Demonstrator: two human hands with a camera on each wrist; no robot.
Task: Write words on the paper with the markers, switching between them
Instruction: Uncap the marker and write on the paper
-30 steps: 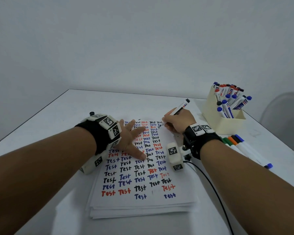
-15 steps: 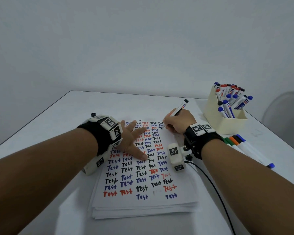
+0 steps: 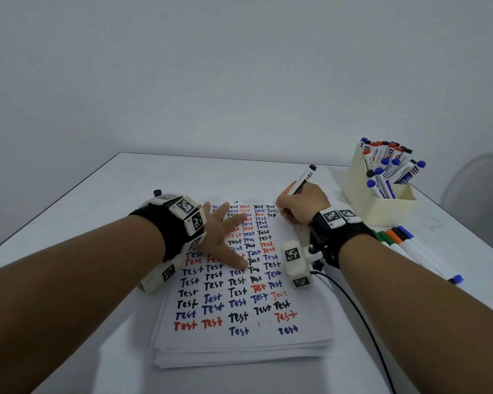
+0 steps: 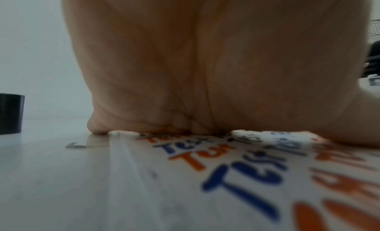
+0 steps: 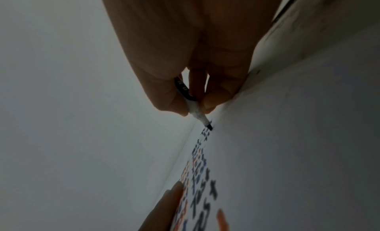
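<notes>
A stack of white paper (image 3: 310, 331) lies on the table, filled with rows of "Test" in black, blue and red. My right hand (image 3: 302, 206) pinches a black marker (image 3: 303, 179), whose tip (image 5: 209, 127) touches the paper near its top right corner. The marker's white nose (image 5: 194, 109) shows between thumb and fingers. My left hand (image 3: 224, 237) lies flat on the sheet's upper left with fingers spread, palm (image 4: 205, 64) pressing the paper (image 4: 257, 169).
A cream box (image 3: 379, 206) of blue, red and black markers stands at the right. Green, orange, black and blue markers (image 3: 419, 251) lie beside my right wrist. A black cap (image 4: 10, 114) stands left of my left hand. A cable (image 3: 362, 317) trails from the right wrist.
The right hand and marker have shifted slightly along the top row while writing. The left hand has kept its place on the paper.
</notes>
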